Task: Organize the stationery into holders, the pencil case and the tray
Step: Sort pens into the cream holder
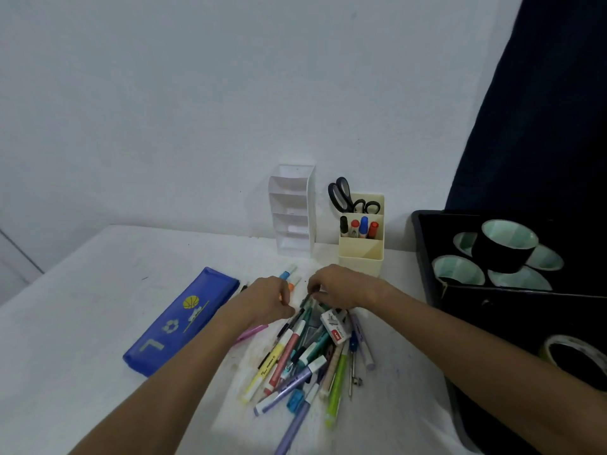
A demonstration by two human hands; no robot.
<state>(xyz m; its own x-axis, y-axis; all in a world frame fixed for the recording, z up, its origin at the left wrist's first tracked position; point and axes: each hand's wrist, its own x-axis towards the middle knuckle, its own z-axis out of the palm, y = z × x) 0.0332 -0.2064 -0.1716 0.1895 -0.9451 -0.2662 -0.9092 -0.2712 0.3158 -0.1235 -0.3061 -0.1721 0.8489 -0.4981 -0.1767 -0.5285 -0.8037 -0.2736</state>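
Both hands are down at the far end of the pile of pens (305, 359), which I'll take as the landmark. The right hand (341, 287) has its grip narrowed, fingertips pinched on a dark green pen (307, 302) at the pile's top edge. The left hand (267, 300) sits just left of it, fingers curled inward; whether its grip holds anything I cannot tell from here, though orange and blue caps poke out just beyond its knuckles.

The pile itself spreads on the white desk (98, 290) toward the person: yellow, pink, lilac and green barrels crossing one another, with a white eraser (335, 326) lying on top near the right wrist.

Left of the pile lies the blue pencil case (184, 320), shut and set at a slant. Behind the pile, against the wall, stand a white tiered holder (292, 211) and, to its right, a cream holder (361, 254) with markers and black scissors (341, 195). Right of the pile is a black tray (427, 257) carrying tape rolls (504, 244).
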